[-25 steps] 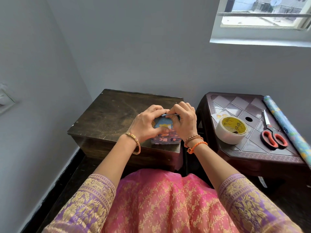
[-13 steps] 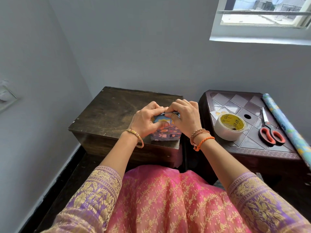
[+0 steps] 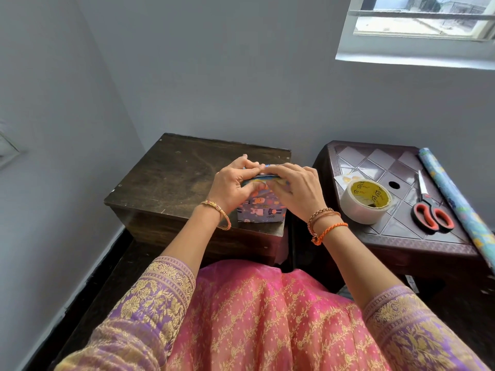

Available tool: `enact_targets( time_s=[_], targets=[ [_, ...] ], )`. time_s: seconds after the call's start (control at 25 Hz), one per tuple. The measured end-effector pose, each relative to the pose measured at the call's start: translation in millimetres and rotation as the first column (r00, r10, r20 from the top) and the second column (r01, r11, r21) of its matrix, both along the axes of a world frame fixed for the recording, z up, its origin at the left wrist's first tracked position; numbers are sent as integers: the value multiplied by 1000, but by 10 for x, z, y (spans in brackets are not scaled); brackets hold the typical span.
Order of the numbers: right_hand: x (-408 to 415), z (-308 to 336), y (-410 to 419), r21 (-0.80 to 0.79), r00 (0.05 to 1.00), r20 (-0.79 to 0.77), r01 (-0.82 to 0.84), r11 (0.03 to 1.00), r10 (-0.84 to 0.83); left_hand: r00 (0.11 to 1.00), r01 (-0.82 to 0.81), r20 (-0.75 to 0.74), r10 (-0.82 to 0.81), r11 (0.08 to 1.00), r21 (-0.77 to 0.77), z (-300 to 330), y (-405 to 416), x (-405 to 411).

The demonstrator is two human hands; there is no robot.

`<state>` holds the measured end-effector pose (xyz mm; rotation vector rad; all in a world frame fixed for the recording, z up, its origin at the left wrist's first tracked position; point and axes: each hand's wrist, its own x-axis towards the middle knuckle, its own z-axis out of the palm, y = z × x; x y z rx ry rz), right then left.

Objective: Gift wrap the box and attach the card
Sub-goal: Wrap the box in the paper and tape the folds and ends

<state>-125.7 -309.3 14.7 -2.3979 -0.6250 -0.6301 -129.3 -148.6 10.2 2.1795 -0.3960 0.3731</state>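
Dark wooden table point(image 3: 171, 178) in grey-walled corner, window point(image 3: 417, 20) above. Wrapped box point(image 3: 261, 210) at table's near right edge; left hand point(image 3: 231, 184) and right hand point(image 3: 296, 187) both pinch paper on box top.

We find the wrapped box point(image 3: 261, 210) at the wooden table's point(image 3: 184, 178) near right corner; right of it, a plastic stool point(image 3: 375, 162) bears tape roll point(image 3: 365, 200), scissors point(image 3: 430, 210) and wrapping-paper roll point(image 3: 455, 199), left to right

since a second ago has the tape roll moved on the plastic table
No. The tape roll sits beside the same round hole and the scissors; only the camera shifted.
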Motion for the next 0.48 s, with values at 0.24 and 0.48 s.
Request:
enact_targets(
  time_s=[0.24, 0.48],
  targets=[
    [-14, -110, -14, 212, 997, -78, 16, 977, 1, 998, -61, 1, 62, 984, -170, -78, -98, -42],
    [-94, -66, 41, -129, 983, 61, 180, 975, -173, 922, -241, 319, 221, 970, 25, -133, -161, -66]
  ],
)
